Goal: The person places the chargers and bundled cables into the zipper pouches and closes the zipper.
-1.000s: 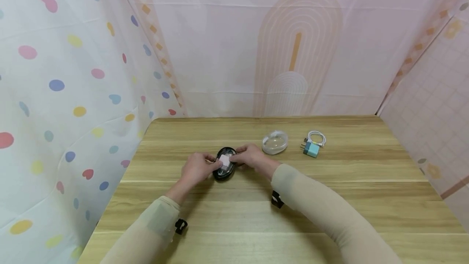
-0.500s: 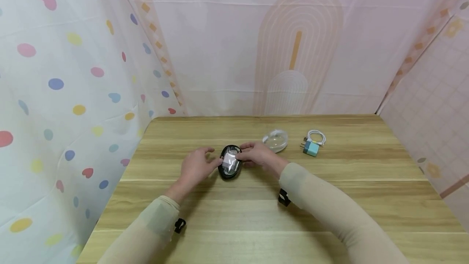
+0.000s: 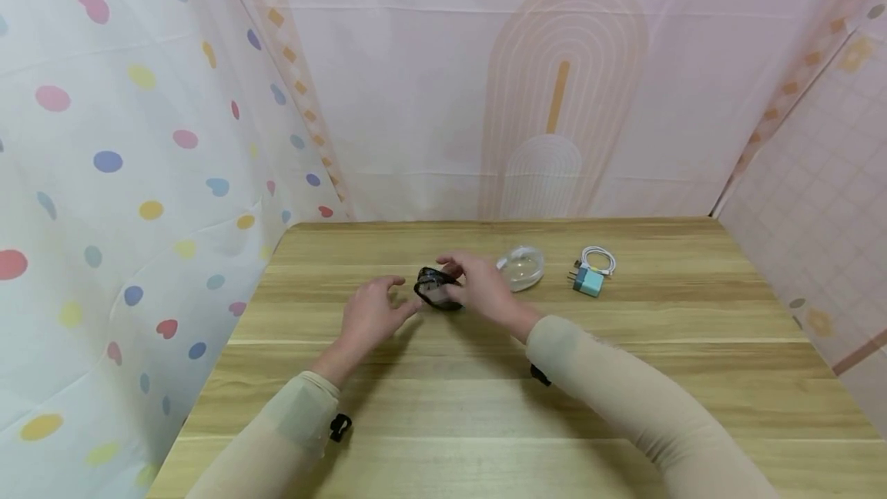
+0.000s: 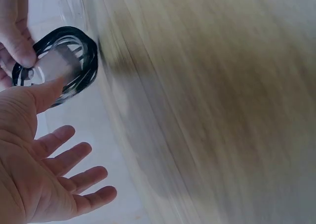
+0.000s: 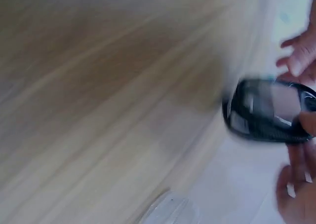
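In the head view my right hand (image 3: 487, 293) pinches an oval clear plastic case (image 3: 433, 288) between thumb and fingers, over the table. Black cable-like loops run round the case's inside edge, and a pale square piece shows through its face in the left wrist view. The case is tilted, its far side partly covered by the right fingers. My left hand (image 3: 369, 316) is just left of it, palm turned toward it, fingers spread and thumb tip right at the case's near edge. Motion blurs the case (image 5: 252, 123) in the right wrist view.
A second oval clear case (image 3: 521, 268) with a whitish rim lies just beyond the right hand. Right of it are a light-blue plug charger (image 3: 588, 282) and a coiled white cable (image 3: 601, 259). Patterned curtains (image 3: 409, 98) hang behind the wooden table (image 3: 443, 414) and at its sides.
The black-looped case has gone from both hands' hold to the right hand's, moved slightly right and back, and tipped over. The left fingers have loosened from it.
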### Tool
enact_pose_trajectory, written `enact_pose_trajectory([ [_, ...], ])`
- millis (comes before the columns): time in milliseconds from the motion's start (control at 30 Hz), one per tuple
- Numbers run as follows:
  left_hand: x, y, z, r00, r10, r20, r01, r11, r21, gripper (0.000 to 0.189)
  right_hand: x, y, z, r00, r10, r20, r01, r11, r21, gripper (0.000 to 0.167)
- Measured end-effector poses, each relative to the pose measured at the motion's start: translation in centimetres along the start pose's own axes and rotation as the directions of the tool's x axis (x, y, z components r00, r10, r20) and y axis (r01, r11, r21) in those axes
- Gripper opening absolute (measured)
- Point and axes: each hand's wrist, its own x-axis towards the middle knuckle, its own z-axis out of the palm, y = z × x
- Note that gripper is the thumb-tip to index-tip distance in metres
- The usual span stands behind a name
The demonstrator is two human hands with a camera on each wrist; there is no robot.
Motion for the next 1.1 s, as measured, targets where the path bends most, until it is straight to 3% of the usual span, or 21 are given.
enact_pose_trajectory([
  [33,0.0,0.0,0.0,1.0,0.002,-0.004,-0.002,1.0,-0.001,0.056,-0.2,-0.1,0.2,0.994,-0.106,-0.011,0.103,0.986,-0.134,0.04],
  [67,0.0,0.0,0.0,1.0,0.003,-0.009,-0.003,1.0,0.001,0.053,-0.5,-0.2,0.4,0.977,-0.213,-0.013,0.202,0.945,-0.256,0.037],
  [100,0.0,-0.1,0.0,1.0,0.005,-0.011,-0.005,1.0,0.007,0.05,-0.8,-0.2,0.8,0.948,-0.318,-0.009,0.294,0.885,-0.361,0.034],
  [200,0.0,-0.1,0.0,1.0,-0.01,-0.005,0.01,1.0,0.002,0.04,-1.5,-0.1,1.7,0.824,-0.566,0.028,0.476,0.666,-0.574,0.025],
  [233,0.0,-0.2,0.0,1.0,-0.014,-0.005,0.014,1.0,0.003,0.038,-1.7,-0.1,2.0,0.786,-0.616,0.046,0.513,0.609,-0.605,0.023],
  [300,0.0,-0.3,-0.1,1.0,-0.024,0.005,0.024,1.0,-0.011,0.035,-2.1,-0.1,2.5,0.732,-0.675,0.093,0.569,0.53,-0.628,0.017],
  [367,0.0,-0.4,-0.2,1.0,-0.026,0.013,0.027,0.999,-0.019,0.033,-2.5,-0.1,2.9,0.705,-0.694,0.146,0.61,0.488,-0.625,0.013],
  [433,0.0,-0.4,-0.2,0.999,-0.023,0.033,0.024,0.999,-0.028,0.033,-2.8,-0.2,3.3,0.699,-0.69,0.19,0.635,0.476,-0.608,0.012],
  [500,0.0,-0.4,-0.2,0.998,-0.022,0.06,0.024,0.999,-0.033,0.034,-3.1,-0.2,3.6,0.706,-0.672,0.222,0.64,0.472,-0.606,0.011],
  [633,0.0,-0.2,-0.3,0.994,-0.039,0.105,0.044,0.998,-0.045,0.034,-3.4,-0.1,4.0,0.735,-0.63,0.252,0.626,0.485,-0.611,0.01],
  [933,0.2,0.1,-0.1,0.984,-0.078,0.159,0.095,0.99,-0.106,0.035,-3.6,-0.2,3.7,0.769,-0.572,0.285,0.611,0.527,-0.591,0.015],
  [1100,0.3,0.1,0.0,0.988,-0.025,0.154,0.037,0.997,-0.075,0.044,-3.6,-0.3,3.6,0.798,-0.524,0.297,0.583,0.547,-0.601,0.015],
])
